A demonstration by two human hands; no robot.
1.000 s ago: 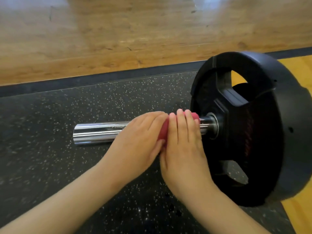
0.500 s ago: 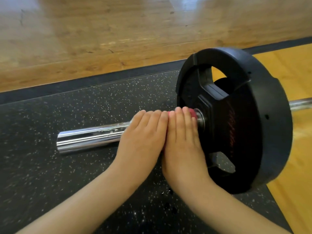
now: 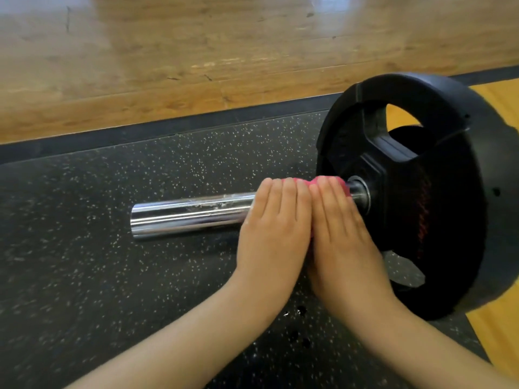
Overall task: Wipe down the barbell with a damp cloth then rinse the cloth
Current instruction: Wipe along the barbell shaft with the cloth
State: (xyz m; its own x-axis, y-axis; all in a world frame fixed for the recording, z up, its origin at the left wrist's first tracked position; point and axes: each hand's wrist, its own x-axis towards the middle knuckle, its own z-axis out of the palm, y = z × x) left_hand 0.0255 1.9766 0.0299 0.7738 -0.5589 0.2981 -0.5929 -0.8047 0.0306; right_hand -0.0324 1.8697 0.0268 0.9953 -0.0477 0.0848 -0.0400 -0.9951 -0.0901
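The barbell's chrome sleeve lies across the black speckled mat, its free end pointing left. A black weight plate sits on it at the right. A pink cloth is wrapped round the sleeve just left of the plate's collar and shows only past my fingertips. My left hand and my right hand lie side by side over the cloth, fingers curled round it and the sleeve. Wet streaks mark the bare chrome left of my left hand.
The black rubber mat has a dark border strip along its far edge, with wooden floor beyond it. Yellow flooring shows at the right past the plate. A few dark drops dot the mat below my wrists.
Both hands keep their grip on the cloth beside the plate. The camera has shifted, so the bar and plate sit differently in the frame. More pink cloth shows past my fingertips.
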